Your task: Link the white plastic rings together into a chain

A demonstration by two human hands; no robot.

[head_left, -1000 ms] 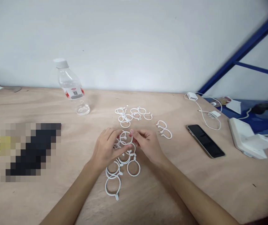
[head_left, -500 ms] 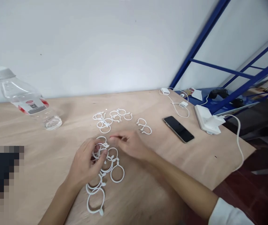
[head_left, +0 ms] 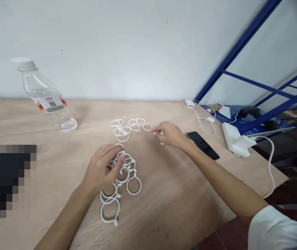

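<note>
Several white plastic rings with small clasps lie on the wooden table (head_left: 164, 194). A near group (head_left: 134, 185) runs from the table's middle toward its front edge, some rings overlapping. My left hand (head_left: 104, 166) is curled over the upper part of this group, thumb and fingers around a white ring (head_left: 129, 159). Farther back lies another cluster of open rings (head_left: 122, 137). My right hand (head_left: 170, 134) is at the right of that cluster, thumb and index finger pinched on a ring whose small end shows; the hand hides the rest.
A clear bottle (head_left: 52, 104) leans in view at the left. On the right are a black phone (head_left: 203, 145), a white power adapter (head_left: 234, 139) with a cable, and a small charger (head_left: 189, 103). A blue metal frame (head_left: 242, 45) rises behind.
My right hand has moved away from my left hand, right and back to the two separate rings, and its fingers now pinch there. The view has shifted slightly. My left hand stays at the near group.
</note>
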